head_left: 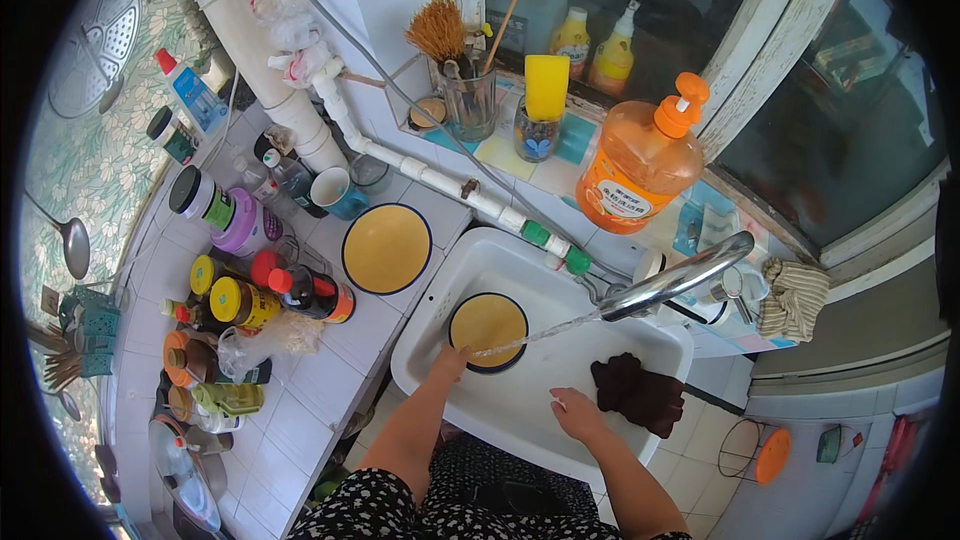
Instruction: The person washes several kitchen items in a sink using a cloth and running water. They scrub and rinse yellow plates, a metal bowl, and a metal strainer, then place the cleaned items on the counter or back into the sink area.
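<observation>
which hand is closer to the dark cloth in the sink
Right. The right hand hovers in the sink just left of the dark cloth, apart from it. The left hand is farther left, at the rim of the yellow plate under the tap water.

bare white sink floor open between yellow plate and dark cloth, metal tap overhanging above, bottles crowding the counter left

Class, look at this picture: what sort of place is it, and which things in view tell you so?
Most likely a home kitchen: a white sink under a running tap, a bottle of dish soap on the sill, and sauce bottles on the tiled counter.
</observation>
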The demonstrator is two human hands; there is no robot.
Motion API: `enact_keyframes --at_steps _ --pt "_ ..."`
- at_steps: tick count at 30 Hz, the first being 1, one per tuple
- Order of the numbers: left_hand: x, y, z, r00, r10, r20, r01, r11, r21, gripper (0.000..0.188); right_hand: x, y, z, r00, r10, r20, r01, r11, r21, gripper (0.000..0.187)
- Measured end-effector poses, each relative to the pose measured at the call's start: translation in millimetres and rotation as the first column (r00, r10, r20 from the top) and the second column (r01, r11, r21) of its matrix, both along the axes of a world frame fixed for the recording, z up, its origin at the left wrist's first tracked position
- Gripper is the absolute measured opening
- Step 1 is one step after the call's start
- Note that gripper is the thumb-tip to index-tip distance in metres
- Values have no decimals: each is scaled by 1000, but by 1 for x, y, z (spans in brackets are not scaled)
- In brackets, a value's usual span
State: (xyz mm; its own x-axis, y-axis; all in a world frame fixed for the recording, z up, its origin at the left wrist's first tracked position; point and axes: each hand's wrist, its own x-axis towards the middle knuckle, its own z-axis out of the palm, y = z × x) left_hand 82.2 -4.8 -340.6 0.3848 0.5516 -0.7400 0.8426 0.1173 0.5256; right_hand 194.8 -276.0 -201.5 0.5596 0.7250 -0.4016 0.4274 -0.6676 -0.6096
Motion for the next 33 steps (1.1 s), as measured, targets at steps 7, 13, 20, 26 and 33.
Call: enact_keyframes --at_steps 7,13,20,26,33 --pt "18 9 -2 873 -304 -381 419 868 268 46 -12 4 -8 999 -3 -46 4 1000 8 29" --pt "17 17 44 877 -330 -350 455 805 381 40 -14 20 -16 996 -29 -87 30 1000 8 28" --pt "35 19 115 806 -489 -334 591 623 512 46 -3 64 -36 977 -201 -72 202 979 11 40" --pt "20 25 146 885 -461 -60 444 800 404 37 -7 100 -65 887 -425 -182 435 900 17 58" --pt "-1 16 160 943 -132 305 188 968 -163 24 15 102 -24 517 -591 -619 692 714 -105 39"
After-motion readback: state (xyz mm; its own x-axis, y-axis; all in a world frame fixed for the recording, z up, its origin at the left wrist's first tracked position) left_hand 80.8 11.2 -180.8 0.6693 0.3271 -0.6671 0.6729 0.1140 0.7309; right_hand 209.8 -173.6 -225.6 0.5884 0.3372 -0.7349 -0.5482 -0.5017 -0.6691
